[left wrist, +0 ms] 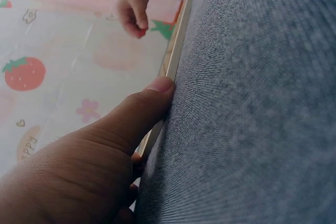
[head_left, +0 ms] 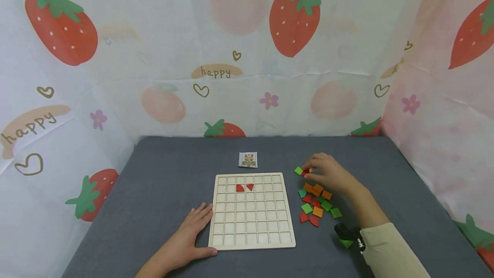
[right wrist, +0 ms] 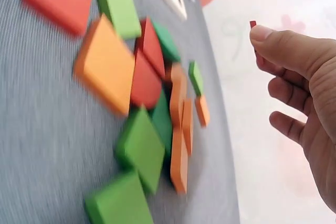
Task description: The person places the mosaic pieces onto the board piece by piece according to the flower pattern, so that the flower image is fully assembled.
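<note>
My right hand (head_left: 328,173) pinches a small red tile (right wrist: 253,24) between thumb and fingertips, raised over the back of the loose pieces. In the head view a green tile (head_left: 298,170) and a bit of orange show beside those fingertips. My left hand (head_left: 191,231) rests at the near left corner of a pale wooden grid board (head_left: 252,248), fingers along its left side and thumb (left wrist: 160,84) touching the near edge. Two red pieces sit in the board's second row from the back: a quarter-round one (head_left: 239,188) and a pointed one (head_left: 250,187).
Right of the board lies a loose pile of red, orange and green tiles (head_left: 317,212). One green piece (head_left: 346,243) lies partly hidden by the right wrist's black strap (head_left: 347,231). A small picture card (head_left: 248,159) lies behind the board on the grey table (head_left: 173,162). Printed cloth hangs around.
</note>
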{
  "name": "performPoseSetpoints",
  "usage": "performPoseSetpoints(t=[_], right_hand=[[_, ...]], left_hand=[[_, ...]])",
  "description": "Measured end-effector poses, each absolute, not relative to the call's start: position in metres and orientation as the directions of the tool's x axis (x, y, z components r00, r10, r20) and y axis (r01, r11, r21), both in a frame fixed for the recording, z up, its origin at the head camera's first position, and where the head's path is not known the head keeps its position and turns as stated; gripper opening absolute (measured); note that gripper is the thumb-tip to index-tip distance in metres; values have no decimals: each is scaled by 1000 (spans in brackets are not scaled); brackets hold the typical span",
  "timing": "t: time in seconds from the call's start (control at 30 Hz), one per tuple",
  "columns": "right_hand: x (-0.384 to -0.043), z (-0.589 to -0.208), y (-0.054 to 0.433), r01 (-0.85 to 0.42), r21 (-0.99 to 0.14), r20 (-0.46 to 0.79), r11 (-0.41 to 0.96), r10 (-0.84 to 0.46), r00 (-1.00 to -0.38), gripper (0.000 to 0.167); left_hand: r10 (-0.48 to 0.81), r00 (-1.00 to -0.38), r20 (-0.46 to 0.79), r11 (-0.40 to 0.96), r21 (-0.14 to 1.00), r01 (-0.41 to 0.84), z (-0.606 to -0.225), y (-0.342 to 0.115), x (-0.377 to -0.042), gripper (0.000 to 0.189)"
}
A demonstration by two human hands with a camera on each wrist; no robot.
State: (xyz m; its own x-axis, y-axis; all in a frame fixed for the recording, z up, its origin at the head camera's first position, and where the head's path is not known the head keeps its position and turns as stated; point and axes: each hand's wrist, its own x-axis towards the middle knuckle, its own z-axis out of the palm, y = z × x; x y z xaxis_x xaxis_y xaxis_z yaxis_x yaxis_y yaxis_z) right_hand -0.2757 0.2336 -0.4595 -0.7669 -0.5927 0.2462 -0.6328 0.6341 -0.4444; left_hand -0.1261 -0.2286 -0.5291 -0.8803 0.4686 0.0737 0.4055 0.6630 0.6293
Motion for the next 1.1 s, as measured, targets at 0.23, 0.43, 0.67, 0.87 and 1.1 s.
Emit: performPoseSetpoints(t=[0.23,0.43,0.67,0.87,1.1], right_hand=[[-274,-455,206,-616,-503,219,607,-599,-770,21],[-274,-454,186,-636,-492,227,594,-618,-753,19],[-273,-456,164,-636,-482,213,603,-623,-752,20],[-274,-460,146,-663,-473,215,580,-653,-726,22],[-281,-472,128,-666,-482,188,570,-675,-714,21]], left_hand=[[463,-883,71,664,633,399,-529,-228,-126,105],[462,-884,72,662,636,398,-528,-228,-126,105],[463,-885,38,669,640,378,-528,-228,-127,107],[464,-885,32,673,637,376,-528,-227,-127,107],[463,-886,28,670,643,371,-528,-227,-127,107]])
